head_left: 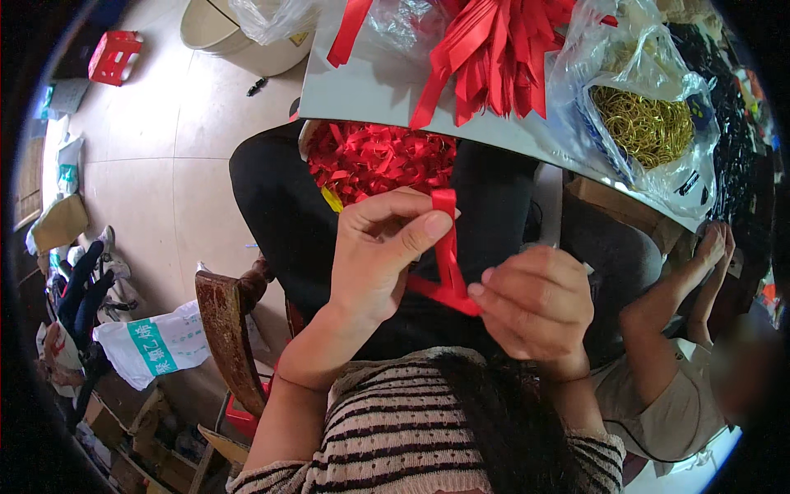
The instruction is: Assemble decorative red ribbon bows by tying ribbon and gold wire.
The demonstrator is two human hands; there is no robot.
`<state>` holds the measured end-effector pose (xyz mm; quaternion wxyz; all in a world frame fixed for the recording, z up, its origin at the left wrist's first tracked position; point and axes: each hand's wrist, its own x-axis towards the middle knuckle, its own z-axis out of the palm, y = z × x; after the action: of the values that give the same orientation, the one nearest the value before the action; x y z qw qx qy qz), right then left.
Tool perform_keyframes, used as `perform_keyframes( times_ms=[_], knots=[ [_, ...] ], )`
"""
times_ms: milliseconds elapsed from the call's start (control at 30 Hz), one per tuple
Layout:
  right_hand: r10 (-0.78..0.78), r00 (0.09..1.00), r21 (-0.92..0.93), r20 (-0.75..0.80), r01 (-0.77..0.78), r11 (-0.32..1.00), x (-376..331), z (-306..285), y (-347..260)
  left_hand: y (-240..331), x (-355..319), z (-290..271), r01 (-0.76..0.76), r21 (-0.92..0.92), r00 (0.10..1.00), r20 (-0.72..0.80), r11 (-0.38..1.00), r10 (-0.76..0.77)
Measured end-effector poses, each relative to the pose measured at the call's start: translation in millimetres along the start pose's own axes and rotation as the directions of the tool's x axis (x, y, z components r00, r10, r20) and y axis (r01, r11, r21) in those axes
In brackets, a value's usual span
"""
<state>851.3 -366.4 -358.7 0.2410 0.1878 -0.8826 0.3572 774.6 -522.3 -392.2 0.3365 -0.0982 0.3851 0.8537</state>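
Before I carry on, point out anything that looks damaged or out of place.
The wooden armrest looks worn, its brown finish patchy. A small black object lies loose on the floor near the beige bucket, too small to identify.

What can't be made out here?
Head view:
Right hand: exact grip on the red ribbon, blurred and hidden by its own curled fingers.
Red scraps: far side, hidden by the table; depth, hidden by the top layer.
Ribbon bundle: far end, cut off by the picture's top edge.
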Motion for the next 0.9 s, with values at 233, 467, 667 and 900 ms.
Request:
perform_keyframes(
  times_ms=[233, 467, 667, 900],
  knots=[
    [0.142, 0.99, 0.042, 0.013, -0.143, 0.989, 23.5, -16.9, 1.1, 19.0, -8.1, 9.5, -0.586, 0.699, 0.787, 0.612, 0.409, 0.081],
    [0.563, 0.694, 0.561, 0.449, -0.709, 0.428, 12.3, -14.4, 14.0, 12.4, -5.5, 7.3, -0.619, 0.48, 0.74, 0.623, 0.622, 0.255],
    [0.391, 0.918, 0.449, 0.06, -0.375, 0.811, 2.4, 4.3, 12.3, 5.4, -13.0, 4.8, -0.094, 0.196, 0.942, 0.334, 0.976, 0.024],
    [0.373, 0.922, 0.158, 0.104, -0.385, 0.909, 0.2, -26.3, 19.2, 9.8, -4.7, 10.8, -0.624, 0.697, 0.781, 0.566, 0.354, 0.262]
  ],
)
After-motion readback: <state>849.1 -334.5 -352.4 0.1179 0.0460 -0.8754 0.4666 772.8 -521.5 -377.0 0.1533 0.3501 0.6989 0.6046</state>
